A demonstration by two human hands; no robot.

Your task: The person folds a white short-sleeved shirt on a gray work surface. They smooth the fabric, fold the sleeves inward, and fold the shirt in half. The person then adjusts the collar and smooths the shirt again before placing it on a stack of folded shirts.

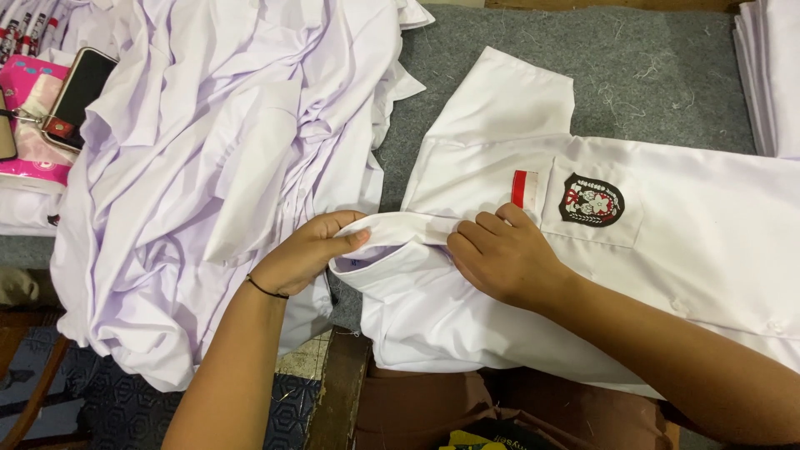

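left hand [304, 254]: pinching the collar [392, 227] of the white shirt [667, 250] | right hand [504, 254]: fingers curled onto same collar, just beside left | shirt: flat on grey tabletop [650, 67] under both hands | breast pocket [592, 204]: badge on it, contents not visible | heap of white shirts [208, 167]: left of left hand

Two hands, the left hand [304, 250] and the right hand [504, 254], are showing. One white shirt [667, 250] is lying flat, bearing one dark badge [591, 200]. One phone [81, 87] is lying upper left.
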